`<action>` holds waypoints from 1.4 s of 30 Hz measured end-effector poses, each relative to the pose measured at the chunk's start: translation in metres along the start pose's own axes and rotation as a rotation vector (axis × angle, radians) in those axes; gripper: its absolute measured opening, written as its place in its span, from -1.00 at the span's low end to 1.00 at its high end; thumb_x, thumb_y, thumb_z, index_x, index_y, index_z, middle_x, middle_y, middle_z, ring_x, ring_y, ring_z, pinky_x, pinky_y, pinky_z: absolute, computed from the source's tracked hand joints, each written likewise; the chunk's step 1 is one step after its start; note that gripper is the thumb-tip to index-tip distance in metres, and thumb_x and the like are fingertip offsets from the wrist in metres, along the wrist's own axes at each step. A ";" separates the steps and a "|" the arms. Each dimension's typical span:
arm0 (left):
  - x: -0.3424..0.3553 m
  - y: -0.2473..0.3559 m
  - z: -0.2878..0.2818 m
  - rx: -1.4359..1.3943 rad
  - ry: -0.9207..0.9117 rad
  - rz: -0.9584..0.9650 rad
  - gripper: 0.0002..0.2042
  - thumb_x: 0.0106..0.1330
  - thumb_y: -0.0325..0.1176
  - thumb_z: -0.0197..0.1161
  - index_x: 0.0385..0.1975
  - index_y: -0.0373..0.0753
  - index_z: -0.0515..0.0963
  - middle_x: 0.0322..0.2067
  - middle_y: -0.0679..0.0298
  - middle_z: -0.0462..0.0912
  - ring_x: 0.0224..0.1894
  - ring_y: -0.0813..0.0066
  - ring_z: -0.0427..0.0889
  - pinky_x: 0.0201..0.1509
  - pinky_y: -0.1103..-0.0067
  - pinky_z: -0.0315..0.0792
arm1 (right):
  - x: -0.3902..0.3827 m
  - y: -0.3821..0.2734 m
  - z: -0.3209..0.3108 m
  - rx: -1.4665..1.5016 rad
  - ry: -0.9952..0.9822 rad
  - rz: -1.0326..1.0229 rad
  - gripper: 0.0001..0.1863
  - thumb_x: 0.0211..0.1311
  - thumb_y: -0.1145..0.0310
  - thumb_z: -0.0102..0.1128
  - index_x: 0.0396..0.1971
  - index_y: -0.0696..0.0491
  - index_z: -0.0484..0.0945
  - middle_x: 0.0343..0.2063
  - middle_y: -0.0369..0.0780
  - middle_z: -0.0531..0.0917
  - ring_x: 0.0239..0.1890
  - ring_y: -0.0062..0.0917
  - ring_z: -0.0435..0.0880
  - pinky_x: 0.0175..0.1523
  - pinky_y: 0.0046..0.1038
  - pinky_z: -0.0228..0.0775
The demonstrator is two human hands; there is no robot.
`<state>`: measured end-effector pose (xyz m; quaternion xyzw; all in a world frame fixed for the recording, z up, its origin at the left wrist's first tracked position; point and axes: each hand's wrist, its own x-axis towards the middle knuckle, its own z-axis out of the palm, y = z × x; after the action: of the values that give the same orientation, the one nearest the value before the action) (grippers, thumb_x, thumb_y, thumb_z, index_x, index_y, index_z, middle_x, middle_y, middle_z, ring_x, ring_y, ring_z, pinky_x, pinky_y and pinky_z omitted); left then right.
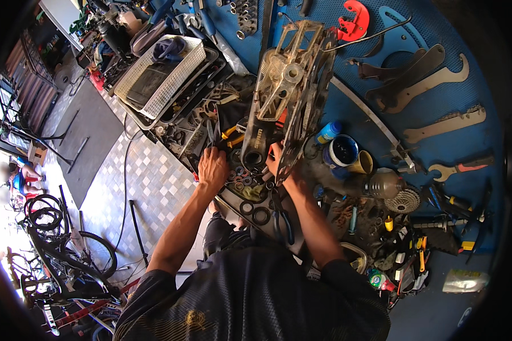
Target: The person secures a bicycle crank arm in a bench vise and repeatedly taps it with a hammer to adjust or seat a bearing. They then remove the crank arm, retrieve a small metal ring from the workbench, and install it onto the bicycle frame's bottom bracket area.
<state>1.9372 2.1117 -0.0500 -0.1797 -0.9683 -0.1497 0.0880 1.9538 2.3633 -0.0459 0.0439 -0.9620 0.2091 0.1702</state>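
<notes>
A dirty bicycle crankset stands in front of me, its crank arm (258, 132) tilted upright with a platform pedal (293, 73) at the top. Dark chainrings (303, 113) run along its right side. Between arm and chainrings, my right hand (275, 159) has its fingers curled against the crankset, partly hidden by the ring teeth. My left hand (213, 169) is lower left at the bench edge, its fingers bent down and close together. Grey metal prongs (212, 132) stick out past its fingertips; what lies under the palm is hidden. Yellow-handled pliers (231, 134) lie beside it.
Small rings (242, 177) and blue-handled pliers (283, 219) lie near my body. A white basket (170, 79) stands far left. Right are a blue tub (341, 152), a cassette (403, 201) and wrenches (432, 85) on a blue pegboard. Bikes (68, 256) stand at left.
</notes>
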 end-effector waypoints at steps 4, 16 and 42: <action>0.002 -0.005 -0.002 0.007 -0.022 -0.017 -0.74 0.08 -0.38 0.41 -0.23 -0.28 0.65 -0.13 0.05 0.56 0.03 0.02 0.53 0.06 0.21 0.52 | 0.021 0.020 -0.017 0.461 -0.034 0.109 -0.57 0.11 0.38 0.43 -0.02 0.18 0.59 -0.05 0.04 0.63 -0.05 0.01 0.62 0.03 -0.03 0.51; 0.007 -0.001 -0.006 -0.033 -0.090 -0.069 -0.74 0.09 -0.35 0.44 -0.23 -0.26 0.66 -0.10 0.06 0.57 0.08 0.04 0.52 0.11 0.24 0.52 | 0.081 0.056 -0.031 0.630 0.312 0.208 -0.57 0.33 0.45 0.24 0.19 0.16 0.50 0.04 -0.03 0.72 0.05 -0.17 0.71 0.13 -0.23 0.50; 0.036 -0.031 -0.050 -0.588 -0.426 -0.224 -0.76 0.30 -0.25 0.42 -0.20 -0.28 0.76 -0.37 0.04 0.81 -0.27 0.18 0.82 -0.12 0.36 0.62 | 0.048 0.054 -0.021 0.663 -0.134 0.490 -0.21 -0.12 0.47 0.55 0.25 0.09 0.51 -0.07 -0.03 0.64 -0.01 -0.03 0.63 0.00 -0.04 0.54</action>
<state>1.8982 2.0794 -0.0028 -0.1176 -0.8942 -0.3892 -0.1876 1.9071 2.4203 -0.0326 -0.1203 -0.8335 0.5385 0.0290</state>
